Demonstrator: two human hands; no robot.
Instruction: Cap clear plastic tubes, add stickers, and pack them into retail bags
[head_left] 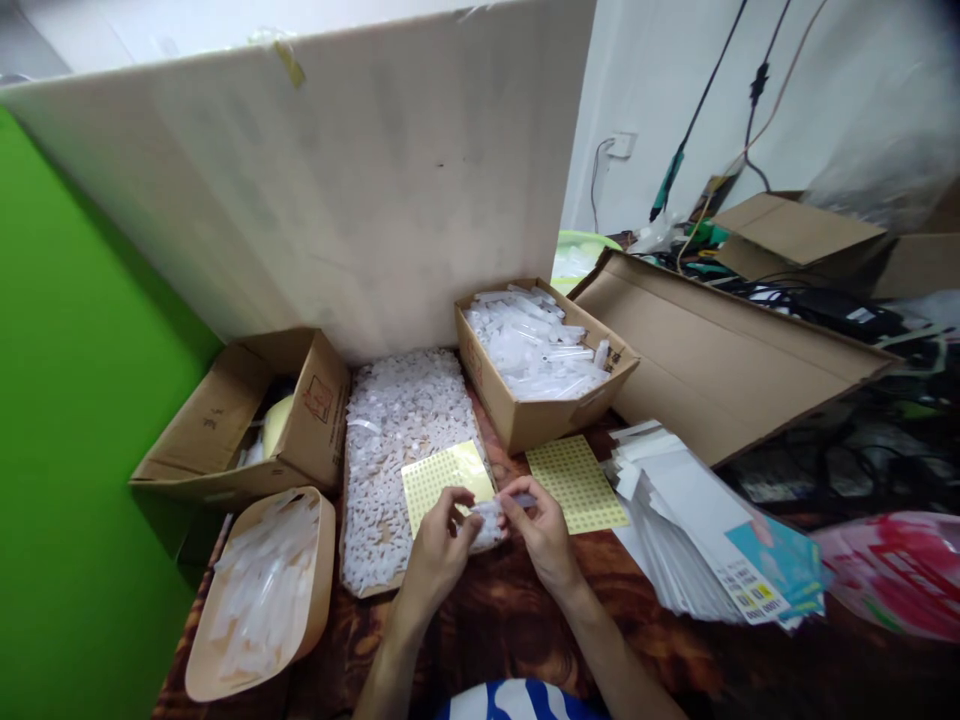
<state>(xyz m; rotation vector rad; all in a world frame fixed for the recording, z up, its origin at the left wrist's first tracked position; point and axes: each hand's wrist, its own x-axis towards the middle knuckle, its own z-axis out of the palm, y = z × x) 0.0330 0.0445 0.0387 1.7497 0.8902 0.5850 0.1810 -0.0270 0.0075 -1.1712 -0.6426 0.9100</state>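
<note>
My left hand (442,535) and my right hand (546,535) come together over the near right corner of a shallow tray (386,590) covered with small white plastic pieces (405,400). Between the right thumb and fingers is a short translucent plastic tube (526,499). The left thumb and index finger are pinched together beside it; what they hold is too small to make out. Just behind the left hand, a yellow sheet of small round stickers (439,478) lies on the pieces. A second sticker sheet (574,480) rests on the table to the right.
Translucent tubes fill a cardboard box (517,425) behind my hands and a peach bin (326,570) at left. Another open carton (307,440) stands at back left. Flat white packaging (675,530) is stacked at right, near a pink bag (892,570). A pale panel (360,200) rises behind.
</note>
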